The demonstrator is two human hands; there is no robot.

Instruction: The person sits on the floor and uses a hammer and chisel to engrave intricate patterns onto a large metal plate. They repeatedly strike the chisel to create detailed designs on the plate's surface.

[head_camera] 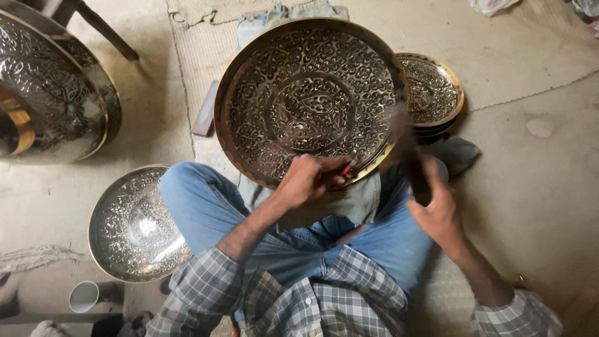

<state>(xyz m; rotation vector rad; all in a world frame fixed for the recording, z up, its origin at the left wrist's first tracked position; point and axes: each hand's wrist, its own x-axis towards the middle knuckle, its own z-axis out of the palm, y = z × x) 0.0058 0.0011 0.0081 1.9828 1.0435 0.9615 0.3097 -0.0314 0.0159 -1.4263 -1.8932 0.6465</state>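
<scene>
Trays of engraved metal number five in view, counting the stack as one. The large round tray (310, 100) the person works on leans tilted across the lap, its rim resting on the blue-jeaned knees and a grey cloth (349, 203). At three o'clock from it sits a smaller tray (432, 90) atop what looks like a short stack; how many lie under it cannot be told. At eight o'clock from the big tray lies one silvery tray (134, 224) flat on the floor. At nine o'clock, by the frame's left edge, stand two overlapping big trays (53, 93).

One white cup (83, 296) sits at seven o'clock near the bottom edge. One flat grey block (206, 110) lies on the mat just beside the big tray's left rim.

The left hand (309, 178) is curled tight at the tray's lower rim, at about six o'clock, fingers closed round a small red-tipped tool (345, 169) that touches the rim. The right hand (440, 209) is clenched round a dark handle (417, 178), whose upper end is motion-blurred over the tray's rim at four o'clock; what head it carries cannot be told. The two hands are apart, either side of the right knee.
</scene>
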